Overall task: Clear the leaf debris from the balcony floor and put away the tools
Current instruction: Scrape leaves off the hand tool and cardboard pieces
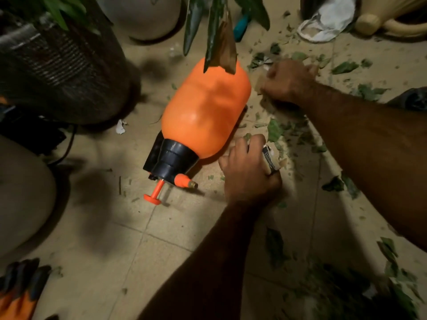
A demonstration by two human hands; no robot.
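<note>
Head view, dim light.
- Left hand: I see its fingers curled round a small flattened carton, held edge-down on the tiled floor. The carton has a dark printed panel; the text is too small to read.
- Right hand: knuckles up, fingers curled, blurred. I cannot tell whether it grips anything.
- Leaf debris: scattered over the floor between and right of both hands.
- 1 orange pressure sprayer: on its side, just left of the hands, with no legible label.
- Orange-and-black gloves: bottom left.
</note>
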